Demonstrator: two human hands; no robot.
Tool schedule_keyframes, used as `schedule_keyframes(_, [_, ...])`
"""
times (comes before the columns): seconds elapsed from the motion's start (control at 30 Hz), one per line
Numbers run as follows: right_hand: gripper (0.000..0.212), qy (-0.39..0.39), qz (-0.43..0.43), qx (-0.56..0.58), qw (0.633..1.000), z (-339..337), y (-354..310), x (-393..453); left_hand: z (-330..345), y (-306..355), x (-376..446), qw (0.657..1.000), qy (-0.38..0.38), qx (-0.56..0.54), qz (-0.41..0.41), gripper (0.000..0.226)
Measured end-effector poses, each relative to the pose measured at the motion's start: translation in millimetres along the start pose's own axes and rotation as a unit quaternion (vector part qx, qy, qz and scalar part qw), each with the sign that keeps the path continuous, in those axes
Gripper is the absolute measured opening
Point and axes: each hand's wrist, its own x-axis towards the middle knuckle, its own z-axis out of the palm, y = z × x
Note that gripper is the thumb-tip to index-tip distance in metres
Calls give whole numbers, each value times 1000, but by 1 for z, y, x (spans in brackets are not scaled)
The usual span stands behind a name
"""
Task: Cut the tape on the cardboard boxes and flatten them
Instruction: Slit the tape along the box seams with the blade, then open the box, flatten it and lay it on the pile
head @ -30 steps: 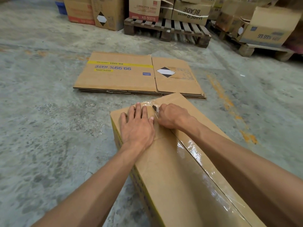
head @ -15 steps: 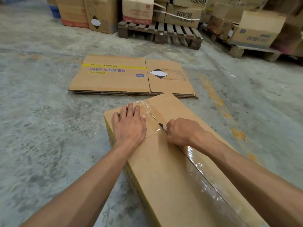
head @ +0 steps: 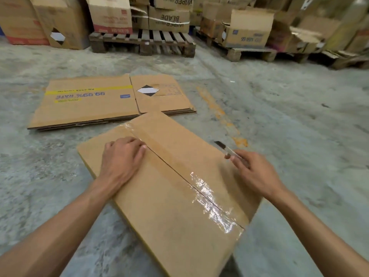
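A brown cardboard box (head: 159,206) stands on the concrete floor in front of me. Clear tape (head: 211,198) runs along its top centre seam, and a dark slit shows along that seam. My left hand (head: 121,158) lies on the left top flap with its fingertips at the seam. To the right of the seam, my right hand (head: 253,172) is lifted off the tape and grips a small utility knife (head: 224,148) whose blade points up and away.
A stack of flattened cardboard boxes (head: 89,102) lies on the floor just beyond the box. Wooden pallets (head: 143,40) loaded with more cartons (head: 247,29) line the back. Bare concrete floor (head: 299,116) spreads to the left and right.
My right hand has drawn the knife along the seam toward me, then lifted it off to the right. My left hand slid back with fingertips now at the seam. The view has pulled back.
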Motion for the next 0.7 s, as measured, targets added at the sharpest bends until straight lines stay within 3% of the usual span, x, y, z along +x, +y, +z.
schedule_keyframes(0.07, [29, 94, 86, 20, 992, -1, 41, -18, 0, 26, -9, 994, -32, -76, 68, 40])
schedule_keyframes(0.13, [33, 131, 162, 13, 978, 9, 79, -38, 0, 58, -21, 982, -55, -124, 130, 38])
schedule_keyframes(0.33, [25, -91, 236, -7, 968, 80, 124, -97, 12, 112, -49, 962, -76, -138, 225, 34])
schedule_keyframes(0.47, [27, -175, 245, 4, 953, 103, 120, -121, 10, 112, -59, 975, -35, -114, 189, 26])
schedule_keyframes(0.57, [41, -228, 265, -81, 933, 93, 119, -121, 7, 111, -63, 985, -3, -89, 151, 24])
schedule_keyframes(0.63, [47, -201, 263, -63, 942, 82, 113, -115, 6, 110, -65, 988, 6, -73, 132, 28])
schedule_keyframes(0.7, [58, -54, 197, 91, 975, 67, 101, -110, 6, 110, -66, 990, 9, -72, 121, 31])
